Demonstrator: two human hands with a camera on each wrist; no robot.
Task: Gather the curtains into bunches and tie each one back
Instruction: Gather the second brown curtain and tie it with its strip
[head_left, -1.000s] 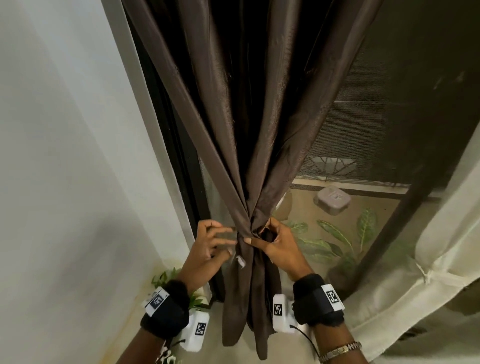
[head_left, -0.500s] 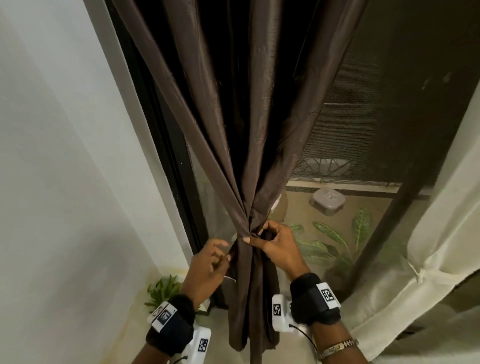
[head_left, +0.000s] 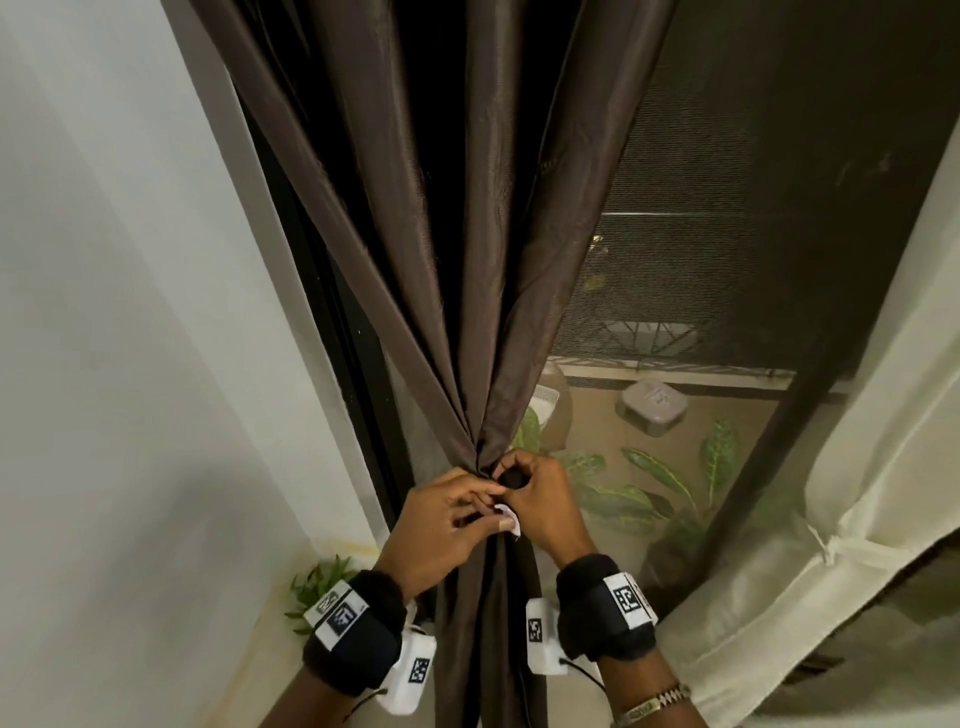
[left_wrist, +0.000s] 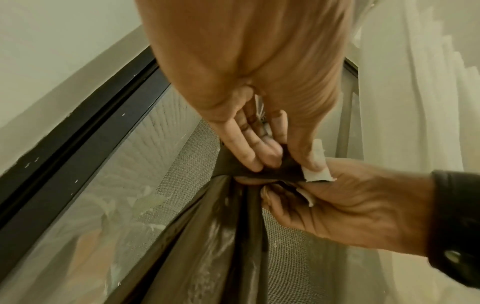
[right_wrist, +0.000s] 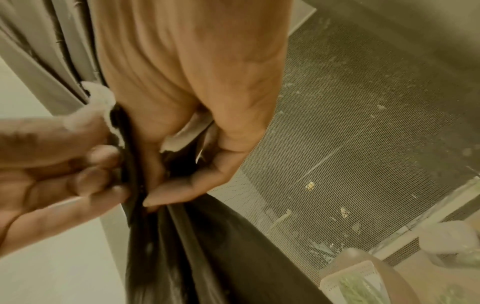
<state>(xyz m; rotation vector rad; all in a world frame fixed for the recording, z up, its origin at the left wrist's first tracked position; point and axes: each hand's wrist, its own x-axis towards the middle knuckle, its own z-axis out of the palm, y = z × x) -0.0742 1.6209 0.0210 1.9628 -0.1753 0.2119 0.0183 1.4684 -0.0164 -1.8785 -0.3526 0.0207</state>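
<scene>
The curtain (head_left: 483, 260) is seen from above by the head view; its cinched waist (left_wrist: 270, 174) is framed closely, from below, by both wrist views.

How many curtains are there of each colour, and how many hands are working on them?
Brown curtains: 1, the brown curtain, bunched at the middle.
Cream curtains: 1, the cream curtain, already tied back.
Hands: 2, the left hand and the right hand, both with a grip on the dark tie band at the bunch.
Total: 2 curtains, 2 hands.
</scene>
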